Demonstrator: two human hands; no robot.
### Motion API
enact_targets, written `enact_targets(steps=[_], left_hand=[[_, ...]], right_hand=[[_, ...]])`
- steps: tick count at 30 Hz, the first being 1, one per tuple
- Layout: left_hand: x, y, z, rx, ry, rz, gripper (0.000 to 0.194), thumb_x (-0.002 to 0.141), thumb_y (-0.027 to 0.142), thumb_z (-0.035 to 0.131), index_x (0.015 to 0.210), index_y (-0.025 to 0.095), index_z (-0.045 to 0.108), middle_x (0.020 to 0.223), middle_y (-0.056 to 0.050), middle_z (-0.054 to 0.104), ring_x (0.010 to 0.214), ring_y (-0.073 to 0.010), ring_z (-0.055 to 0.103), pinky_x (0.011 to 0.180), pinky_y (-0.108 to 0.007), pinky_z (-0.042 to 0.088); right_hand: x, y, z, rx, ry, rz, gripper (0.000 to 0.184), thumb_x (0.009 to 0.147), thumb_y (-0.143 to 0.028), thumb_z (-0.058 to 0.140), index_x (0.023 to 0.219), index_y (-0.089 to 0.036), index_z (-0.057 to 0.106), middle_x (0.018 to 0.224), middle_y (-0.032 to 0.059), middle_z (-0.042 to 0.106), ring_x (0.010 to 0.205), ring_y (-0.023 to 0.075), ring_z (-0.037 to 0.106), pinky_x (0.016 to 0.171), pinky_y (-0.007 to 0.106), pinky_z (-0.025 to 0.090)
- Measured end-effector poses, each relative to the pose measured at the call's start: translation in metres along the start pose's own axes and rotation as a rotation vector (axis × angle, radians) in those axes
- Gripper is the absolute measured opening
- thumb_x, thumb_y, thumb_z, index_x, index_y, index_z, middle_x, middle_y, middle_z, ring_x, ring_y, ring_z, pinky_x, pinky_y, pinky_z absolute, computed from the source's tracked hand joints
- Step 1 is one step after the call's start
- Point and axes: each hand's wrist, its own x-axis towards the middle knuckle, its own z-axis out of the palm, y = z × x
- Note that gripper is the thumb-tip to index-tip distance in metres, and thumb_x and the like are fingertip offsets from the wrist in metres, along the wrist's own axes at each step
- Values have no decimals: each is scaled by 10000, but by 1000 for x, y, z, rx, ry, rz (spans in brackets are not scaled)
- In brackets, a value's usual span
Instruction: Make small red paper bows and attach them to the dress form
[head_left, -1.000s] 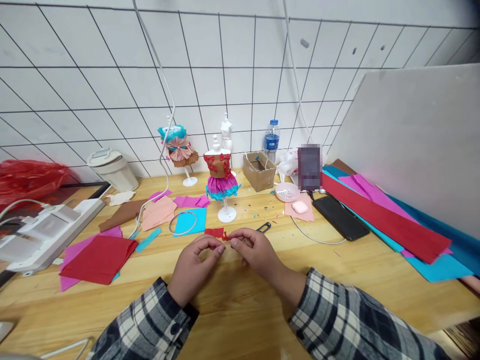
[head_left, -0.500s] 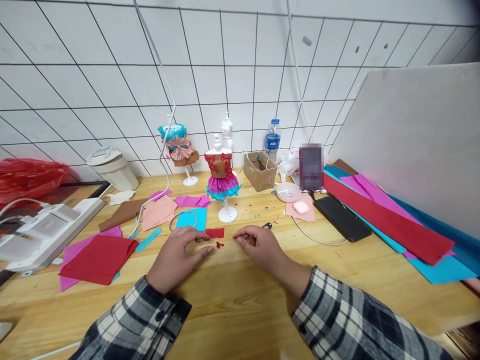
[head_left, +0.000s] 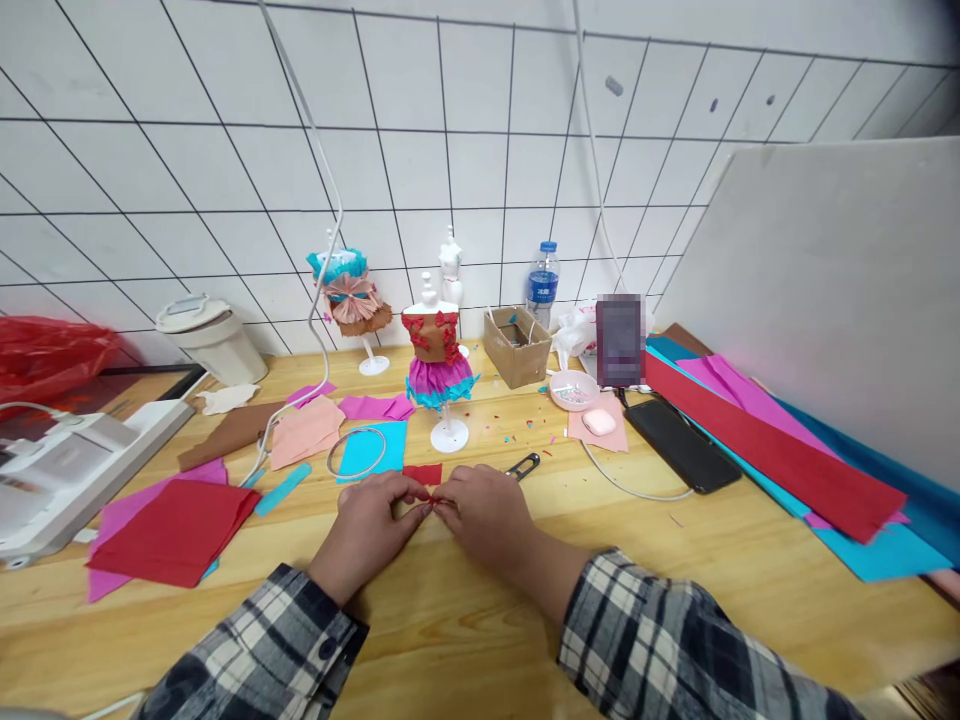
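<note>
My left hand (head_left: 375,525) and my right hand (head_left: 484,515) meet at the fingertips just above the table, both pinched on a small red crepe paper piece (head_left: 430,497) that is mostly covered by the fingers. Right behind them lies a flat red paper strip (head_left: 423,474). A black-handled tool (head_left: 523,466) pokes out from behind my right hand, its far part hidden. Farther back stands a mini dress form (head_left: 433,345) on a white stand, wearing a brown top with red bows and a magenta skirt edged in blue.
Blue paper (head_left: 373,455) with a ring on it lies left of the stand. Red sheets (head_left: 176,530) spread at left, by a power strip (head_left: 161,425). A cardboard box (head_left: 517,350), pink bowl (head_left: 574,388), black phone (head_left: 682,440) and long paper strips (head_left: 780,450) lie rightward.
Both hands have come together, the right moving left. The small red piece that lay on the table between them is now pinched in the fingers. More of the black-handled tool shows.
</note>
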Motion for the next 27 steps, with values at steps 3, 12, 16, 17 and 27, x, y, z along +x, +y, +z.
enact_targets(steps=[3,12,16,17,27], left_hand=[[-1,2,-2,-88,42,-45,275,808,453,557,911,241,697,864,-35,694,835,-217,619,755,-332,450],[-7,21,-6,-507,20,-148,333,832,485,527,864,201,699,917,-59,702,896,-222,625,848,-362,478],[-10,21,-6,-490,51,-156,290,793,457,576,806,198,707,870,-57,700,856,-221,631,817,-359,489],[-11,20,-7,-459,67,-158,283,778,455,591,792,199,709,873,-58,698,868,-226,628,826,-365,485],[-15,15,-12,-409,45,-87,275,796,450,574,755,208,699,883,-51,682,885,-211,615,841,-347,480]], right_hand=[[1,4,0,48,11,17,160,883,-275,541,886,-246,698,828,15,661,777,164,583,650,262,386],[-8,-2,-10,218,193,-41,203,915,-293,493,944,-241,688,865,26,655,787,141,590,682,238,396],[-11,-4,-10,213,205,-43,197,911,-298,500,948,-244,685,867,18,659,781,143,596,655,241,394],[-12,-2,-11,229,200,-48,198,911,-292,499,943,-243,688,864,17,660,786,141,597,661,239,397],[-12,9,-11,535,107,92,148,819,-277,621,906,-223,727,738,0,661,628,114,550,608,229,405]])
